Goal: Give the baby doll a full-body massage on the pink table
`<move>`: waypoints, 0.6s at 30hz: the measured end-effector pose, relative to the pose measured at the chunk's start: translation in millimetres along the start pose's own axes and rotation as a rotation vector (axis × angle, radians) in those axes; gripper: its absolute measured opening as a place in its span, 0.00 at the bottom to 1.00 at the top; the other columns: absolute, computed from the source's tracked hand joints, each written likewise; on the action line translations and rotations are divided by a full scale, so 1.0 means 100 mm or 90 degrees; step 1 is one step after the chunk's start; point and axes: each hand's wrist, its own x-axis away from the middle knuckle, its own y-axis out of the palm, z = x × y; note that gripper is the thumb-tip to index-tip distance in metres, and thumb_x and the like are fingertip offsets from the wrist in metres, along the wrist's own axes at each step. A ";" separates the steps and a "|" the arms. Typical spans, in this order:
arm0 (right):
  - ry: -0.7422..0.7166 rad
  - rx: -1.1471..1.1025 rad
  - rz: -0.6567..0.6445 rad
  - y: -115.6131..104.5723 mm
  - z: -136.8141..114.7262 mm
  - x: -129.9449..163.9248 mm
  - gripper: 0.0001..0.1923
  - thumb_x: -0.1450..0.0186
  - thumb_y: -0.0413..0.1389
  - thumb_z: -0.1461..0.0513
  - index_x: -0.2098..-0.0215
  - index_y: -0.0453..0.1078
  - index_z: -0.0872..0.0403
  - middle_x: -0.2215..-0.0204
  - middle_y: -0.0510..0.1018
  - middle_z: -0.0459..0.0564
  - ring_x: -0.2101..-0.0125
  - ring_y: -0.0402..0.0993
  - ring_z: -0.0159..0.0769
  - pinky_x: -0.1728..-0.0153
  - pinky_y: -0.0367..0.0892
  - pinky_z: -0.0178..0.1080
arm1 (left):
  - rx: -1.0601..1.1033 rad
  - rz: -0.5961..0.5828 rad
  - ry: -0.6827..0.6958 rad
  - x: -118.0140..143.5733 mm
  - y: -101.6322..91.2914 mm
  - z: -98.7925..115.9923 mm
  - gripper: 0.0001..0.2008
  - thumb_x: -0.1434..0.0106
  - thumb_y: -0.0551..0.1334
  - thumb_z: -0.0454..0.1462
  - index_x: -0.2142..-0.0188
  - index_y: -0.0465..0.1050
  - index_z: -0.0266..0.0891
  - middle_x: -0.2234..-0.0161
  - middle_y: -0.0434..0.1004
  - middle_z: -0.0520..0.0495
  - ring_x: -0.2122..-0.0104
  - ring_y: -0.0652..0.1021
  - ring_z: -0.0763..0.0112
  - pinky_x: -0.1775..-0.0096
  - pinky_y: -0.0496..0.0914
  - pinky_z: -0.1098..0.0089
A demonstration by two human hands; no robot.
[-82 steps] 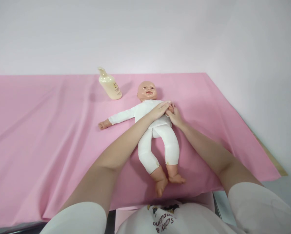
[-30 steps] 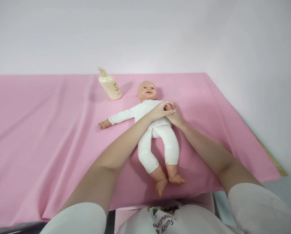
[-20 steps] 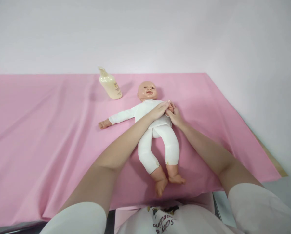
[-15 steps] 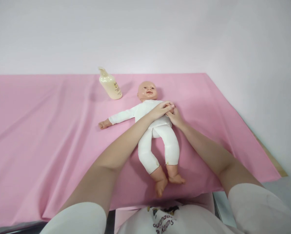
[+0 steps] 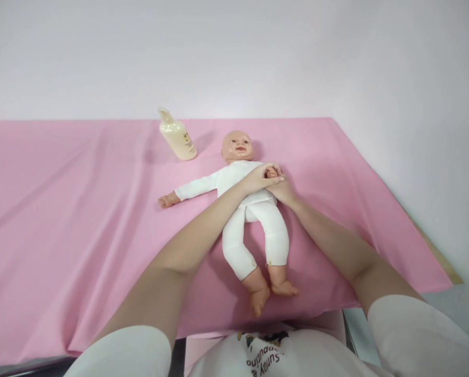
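A baby doll with a white cloth body lies on its back, its head away from me and its feet toward me. Over its chest, my left hand is curled around the doll's small hand, with the thumb reaching across below it. My right hand closes on the same doll hand from the right and touches my left hand. Some of my fingers are hidden behind one another. The doll's other arm stretches out to the left on the cloth.
Under the doll a pink cloth with folds covers the table. A cream pump bottle stands to the left of the doll's head. Beyond the table rises a pale wall. The table's right edge slants toward me.
My left thumb has shifted down off the doll's hand, so more of that small hand shows. My right fingers have moved slightly. The doll's body and the bottle stay in place.
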 end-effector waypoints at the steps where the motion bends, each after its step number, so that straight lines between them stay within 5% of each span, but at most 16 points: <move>1: 0.002 -0.009 0.001 -0.01 -0.01 0.01 0.12 0.39 0.59 0.56 0.60 0.74 0.53 0.60 0.83 0.52 0.56 0.80 0.44 0.50 0.76 0.48 | -0.003 0.000 0.003 0.00 0.00 -0.01 0.19 0.44 0.68 0.50 0.65 0.70 0.38 0.62 0.77 0.45 0.59 0.77 0.63 0.51 0.70 0.62; 9: 0.024 -0.059 0.039 -0.05 -0.10 0.04 0.13 0.40 0.61 0.53 0.60 0.74 0.52 0.58 0.82 0.51 0.50 0.78 0.43 0.42 0.72 0.48 | 0.014 0.015 0.030 -0.02 0.00 -0.04 0.31 0.31 0.47 0.61 0.69 0.71 0.39 0.68 0.77 0.44 0.61 0.78 0.62 0.48 0.71 0.60; 18: 0.023 -0.011 0.002 0.01 0.00 -0.02 0.07 0.39 0.60 0.61 0.63 0.73 0.55 0.61 0.82 0.51 0.57 0.79 0.41 0.51 0.75 0.44 | -0.004 0.001 -0.012 0.00 0.01 0.00 0.17 0.47 0.70 0.47 0.66 0.70 0.38 0.64 0.78 0.47 0.59 0.77 0.63 0.51 0.71 0.61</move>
